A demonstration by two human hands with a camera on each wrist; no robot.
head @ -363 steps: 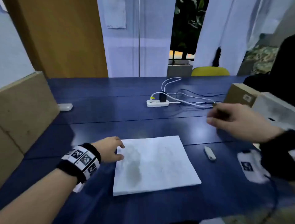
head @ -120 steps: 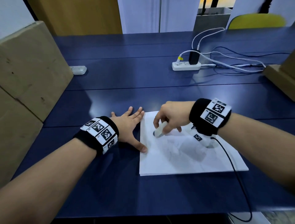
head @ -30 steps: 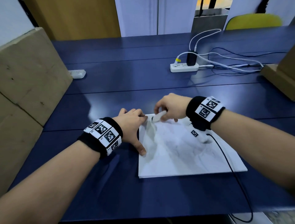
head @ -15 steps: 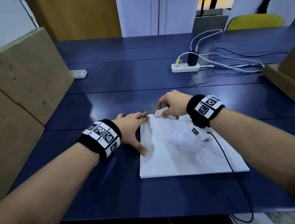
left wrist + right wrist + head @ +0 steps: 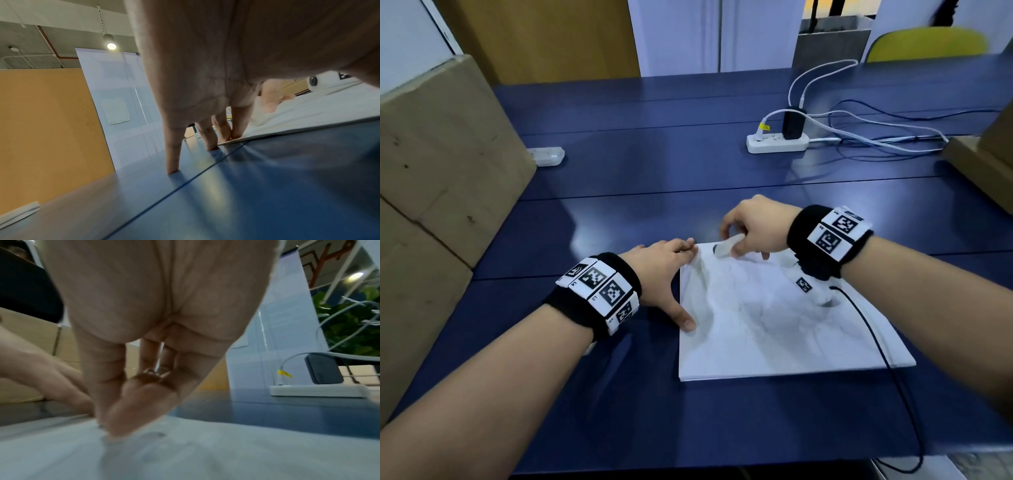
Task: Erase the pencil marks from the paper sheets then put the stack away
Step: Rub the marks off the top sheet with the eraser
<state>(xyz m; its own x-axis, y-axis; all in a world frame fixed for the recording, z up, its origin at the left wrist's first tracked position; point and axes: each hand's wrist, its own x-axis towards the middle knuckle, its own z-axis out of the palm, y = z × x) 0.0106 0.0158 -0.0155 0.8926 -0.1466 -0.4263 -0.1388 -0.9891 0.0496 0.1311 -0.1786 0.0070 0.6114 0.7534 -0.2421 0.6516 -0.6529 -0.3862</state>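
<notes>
A: Where is the paper?

B: The stack of white paper sheets (image 5: 774,325), smudged with faint grey pencil marks, lies flat on the dark blue table (image 5: 654,192), lower centre of the frame.

A: And the hands?

B: The left hand (image 5: 659,270) is spread flat with straight fingers, thumb and fingertips pressing the stack's left edge and far-left corner. The right hand (image 5: 755,228) pinches a small white eraser (image 5: 726,247), its tip touching the sheet near the far-left corner.

A: Anything else?

B: A white power strip (image 5: 777,143) with cables sits upper right; brown cardboard boxes (image 5: 438,164) stand at the left.
</notes>
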